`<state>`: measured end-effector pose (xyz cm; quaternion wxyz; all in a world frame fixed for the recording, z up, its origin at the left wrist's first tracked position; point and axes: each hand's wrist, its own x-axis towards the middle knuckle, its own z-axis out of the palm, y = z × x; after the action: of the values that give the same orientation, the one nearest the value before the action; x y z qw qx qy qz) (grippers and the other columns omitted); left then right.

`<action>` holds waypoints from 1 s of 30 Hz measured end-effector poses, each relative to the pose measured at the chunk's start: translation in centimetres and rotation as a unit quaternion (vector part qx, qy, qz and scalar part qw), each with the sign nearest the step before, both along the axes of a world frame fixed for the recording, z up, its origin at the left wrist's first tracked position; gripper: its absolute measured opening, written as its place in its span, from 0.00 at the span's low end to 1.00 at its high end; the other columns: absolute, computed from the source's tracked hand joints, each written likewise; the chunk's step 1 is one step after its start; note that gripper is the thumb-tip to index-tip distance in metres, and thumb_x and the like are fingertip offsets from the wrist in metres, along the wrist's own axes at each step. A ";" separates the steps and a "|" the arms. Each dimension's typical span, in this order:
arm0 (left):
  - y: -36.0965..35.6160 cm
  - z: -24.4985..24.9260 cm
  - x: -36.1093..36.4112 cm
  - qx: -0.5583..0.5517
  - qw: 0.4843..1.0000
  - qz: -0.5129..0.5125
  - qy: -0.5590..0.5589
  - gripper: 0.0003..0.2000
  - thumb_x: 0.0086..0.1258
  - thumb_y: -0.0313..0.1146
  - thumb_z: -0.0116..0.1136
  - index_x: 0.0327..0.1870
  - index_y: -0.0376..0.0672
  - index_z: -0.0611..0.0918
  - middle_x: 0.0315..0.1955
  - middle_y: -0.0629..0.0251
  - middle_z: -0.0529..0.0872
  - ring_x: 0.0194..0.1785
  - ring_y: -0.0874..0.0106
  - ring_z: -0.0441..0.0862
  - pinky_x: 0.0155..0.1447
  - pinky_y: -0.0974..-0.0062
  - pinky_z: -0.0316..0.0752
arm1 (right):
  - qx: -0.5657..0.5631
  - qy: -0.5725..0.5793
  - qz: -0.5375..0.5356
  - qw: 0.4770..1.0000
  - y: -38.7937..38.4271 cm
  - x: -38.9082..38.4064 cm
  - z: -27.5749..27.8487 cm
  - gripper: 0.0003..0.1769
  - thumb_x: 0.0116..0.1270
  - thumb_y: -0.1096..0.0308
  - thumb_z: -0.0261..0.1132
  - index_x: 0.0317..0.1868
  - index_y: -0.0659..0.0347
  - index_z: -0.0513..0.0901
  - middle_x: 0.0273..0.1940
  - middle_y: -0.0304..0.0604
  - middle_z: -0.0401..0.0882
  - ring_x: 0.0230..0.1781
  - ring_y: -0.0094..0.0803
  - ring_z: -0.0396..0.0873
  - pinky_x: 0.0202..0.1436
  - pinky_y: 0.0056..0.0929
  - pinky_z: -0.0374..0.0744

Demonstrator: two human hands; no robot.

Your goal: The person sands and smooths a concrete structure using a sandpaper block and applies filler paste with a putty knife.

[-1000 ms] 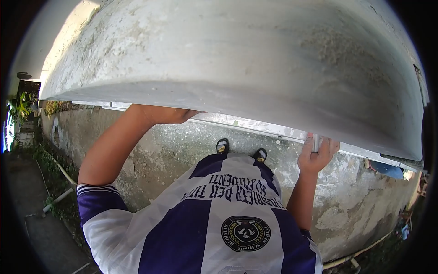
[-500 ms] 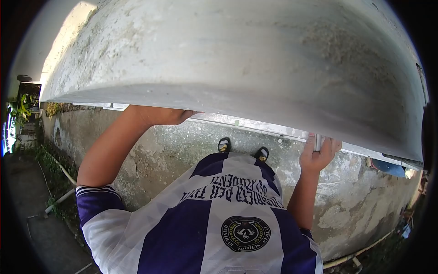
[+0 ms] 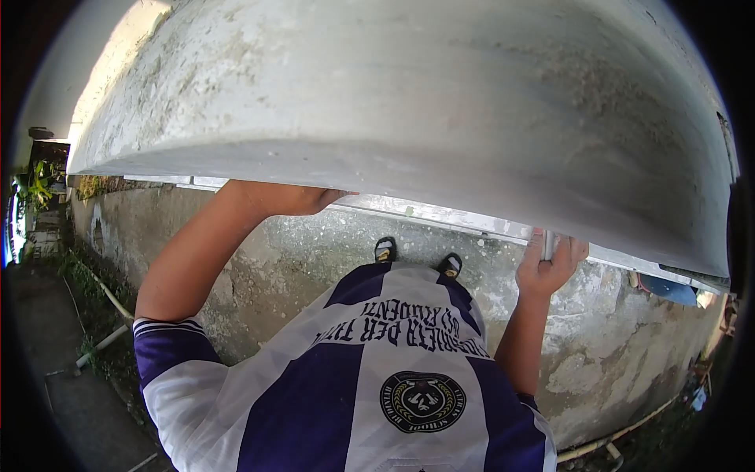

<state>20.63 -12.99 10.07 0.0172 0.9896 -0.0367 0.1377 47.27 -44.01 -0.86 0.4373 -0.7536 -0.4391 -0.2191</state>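
My right hand (image 3: 548,267) is raised against the underside of a grey plastered wall edge (image 3: 377,169). Its fingers are closed around a narrow silver-grey bar (image 3: 548,245), whose upper end is hidden by the edge. Farther left, my left hand (image 3: 303,200) reaches in behind the same edge with the wrist bent. Its fingertips and anything in them are out of sight there. A long, pale strip with paint spots (image 3: 448,220) runs between the two hands, just beyond the wall edge.
A worn, stained concrete surface (image 3: 314,244) lies below, with my sandalled feet (image 3: 385,249) on it. Pipes (image 3: 102,346) and plants (image 3: 90,271) are at the left. A bluish object (image 3: 667,290) shows at the right, under the edge.
My left hand and forearm have shifted slightly to the right along the wall edge. My right hand keeps its place on the silver-grey bar.
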 end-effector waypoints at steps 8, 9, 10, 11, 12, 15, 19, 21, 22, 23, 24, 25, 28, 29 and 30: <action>-1.0 1.9 -1.8 -0.014 0.991 0.109 0.079 0.15 0.71 0.44 0.69 0.53 0.48 0.88 0.38 0.61 0.90 0.38 0.60 0.88 0.44 0.61 0.83 | 0.015 0.011 0.000 1.000 0.2 0.0 -0.3 0.18 0.66 0.72 0.68 0.55 0.67 0.86 0.60 0.55 0.83 0.62 0.55 0.75 0.70 0.49 0.66; 0.0 1.7 -3.6 0.020 0.990 0.115 0.085 0.15 0.72 0.44 0.68 0.54 0.48 0.88 0.39 0.61 0.90 0.39 0.60 0.88 0.46 0.61 0.84 | 0.009 0.006 -0.004 1.000 0.1 0.1 -0.3 0.18 0.66 0.72 0.68 0.55 0.67 0.86 0.60 0.55 0.83 0.62 0.55 0.75 0.70 0.50 0.66; 0.6 1.8 -4.6 0.054 0.987 0.120 0.090 0.15 0.72 0.44 0.68 0.55 0.49 0.88 0.40 0.61 0.90 0.40 0.59 0.88 0.47 0.60 0.84 | -0.020 -0.014 -0.010 1.000 -0.3 0.4 -0.2 0.18 0.66 0.72 0.68 0.56 0.67 0.86 0.59 0.55 0.83 0.61 0.55 0.75 0.70 0.50 0.66; 0.8 2.1 -5.1 0.073 0.988 0.112 0.075 0.16 0.72 0.44 0.68 0.55 0.49 0.88 0.40 0.61 0.90 0.40 0.59 0.88 0.48 0.60 0.84 | -0.048 -0.033 -0.016 0.998 -0.5 0.6 -0.1 0.19 0.66 0.72 0.68 0.56 0.67 0.86 0.59 0.55 0.83 0.61 0.55 0.75 0.70 0.50 0.66; 0.8 2.6 -5.4 0.092 0.988 0.105 0.060 0.16 0.71 0.44 0.68 0.56 0.50 0.88 0.40 0.61 0.91 0.40 0.60 0.89 0.48 0.61 0.84 | -0.051 -0.029 -0.016 0.998 -0.6 0.6 -0.1 0.19 0.65 0.72 0.68 0.56 0.67 0.86 0.59 0.56 0.83 0.61 0.56 0.75 0.70 0.50 0.66; 0.7 2.1 -4.8 0.106 0.989 0.083 0.053 0.16 0.71 0.44 0.68 0.55 0.50 0.88 0.39 0.61 0.90 0.39 0.60 0.88 0.47 0.61 0.84 | -0.054 -0.024 -0.015 0.998 -0.6 0.6 0.0 0.20 0.65 0.72 0.68 0.57 0.67 0.86 0.59 0.56 0.83 0.61 0.56 0.75 0.71 0.50 0.65; -1.5 0.9 -1.7 0.090 0.987 0.120 0.063 0.15 0.71 0.46 0.67 0.52 0.49 0.88 0.37 0.61 0.89 0.39 0.58 0.88 0.45 0.60 0.84 | -0.053 -0.024 -0.025 0.998 -0.2 0.3 0.3 0.20 0.66 0.71 0.68 0.58 0.67 0.85 0.60 0.56 0.82 0.63 0.55 0.74 0.72 0.50 0.65; -2.4 2.1 -0.6 0.050 0.985 0.141 0.086 0.15 0.72 0.48 0.66 0.50 0.48 0.88 0.37 0.61 0.89 0.39 0.58 0.87 0.45 0.59 0.83 | -0.055 -0.016 -0.034 0.998 -0.2 0.2 0.2 0.20 0.66 0.71 0.68 0.58 0.67 0.85 0.61 0.56 0.82 0.64 0.55 0.73 0.73 0.50 0.65; -2.4 2.3 -0.8 0.035 0.983 0.148 0.101 0.15 0.72 0.48 0.66 0.50 0.48 0.88 0.37 0.61 0.89 0.40 0.57 0.87 0.45 0.59 0.83 | -0.057 -0.009 -0.038 0.998 -0.3 0.2 0.1 0.20 0.66 0.71 0.68 0.58 0.67 0.85 0.61 0.56 0.82 0.65 0.55 0.73 0.73 0.50 0.65; -2.3 2.5 -1.0 0.020 0.981 0.155 0.116 0.15 0.72 0.48 0.66 0.50 0.48 0.88 0.38 0.61 0.89 0.40 0.57 0.87 0.46 0.59 0.83 | -0.059 -0.003 -0.042 0.997 -0.3 0.2 0.1 0.20 0.67 0.71 0.68 0.58 0.67 0.85 0.61 0.56 0.82 0.65 0.55 0.73 0.73 0.50 0.65; -1.7 2.3 -1.9 0.018 0.978 0.161 0.129 0.15 0.72 0.48 0.66 0.51 0.49 0.88 0.39 0.61 0.90 0.42 0.57 0.88 0.48 0.59 0.83 | -0.061 -0.010 -0.037 0.997 -0.2 0.3 0.2 0.20 0.67 0.71 0.68 0.58 0.67 0.85 0.61 0.56 0.82 0.65 0.55 0.73 0.73 0.50 0.65; -1.1 2.5 -2.9 0.026 0.977 0.167 0.132 0.16 0.72 0.48 0.66 0.52 0.49 0.88 0.41 0.61 0.90 0.44 0.57 0.88 0.50 0.58 0.83 | -0.062 -0.017 -0.035 0.997 -0.2 0.4 0.3 0.20 0.67 0.71 0.68 0.58 0.67 0.85 0.61 0.56 0.82 0.65 0.55 0.73 0.73 0.50 0.65; -0.3 3.4 -5.3 0.070 0.974 0.177 0.127 0.16 0.72 0.47 0.66 0.55 0.50 0.88 0.47 0.61 0.90 0.51 0.56 0.87 0.57 0.57 0.82 | -0.060 -0.016 -0.022 0.998 -0.5 0.6 0.0 0.20 0.67 0.70 0.68 0.58 0.67 0.85 0.61 0.55 0.82 0.65 0.55 0.73 0.72 0.50 0.65; -0.4 3.7 -5.5 0.087 0.972 0.176 0.129 0.17 0.72 0.47 0.66 0.56 0.50 0.88 0.50 0.61 0.90 0.54 0.56 0.87 0.59 0.57 0.81 | -0.059 -0.014 -0.015 0.998 -0.6 0.6 -0.1 0.20 0.68 0.70 0.68 0.59 0.67 0.85 0.61 0.55 0.82 0.65 0.55 0.73 0.72 0.50 0.65; -0.4 4.0 -5.8 0.104 0.970 0.176 0.130 0.17 0.73 0.47 0.66 0.57 0.50 0.88 0.52 0.61 0.90 0.56 0.56 0.87 0.61 0.57 0.80 | -0.059 -0.014 -0.022 0.998 -0.5 0.5 0.1 0.19 0.68 0.70 0.68 0.58 0.67 0.85 0.60 0.55 0.82 0.65 0.55 0.73 0.72 0.50 0.65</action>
<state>14.85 -13.44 14.07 -0.1061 0.9863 0.1261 0.0040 47.75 -44.55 -0.77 0.3809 -0.7846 -0.4404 -0.2129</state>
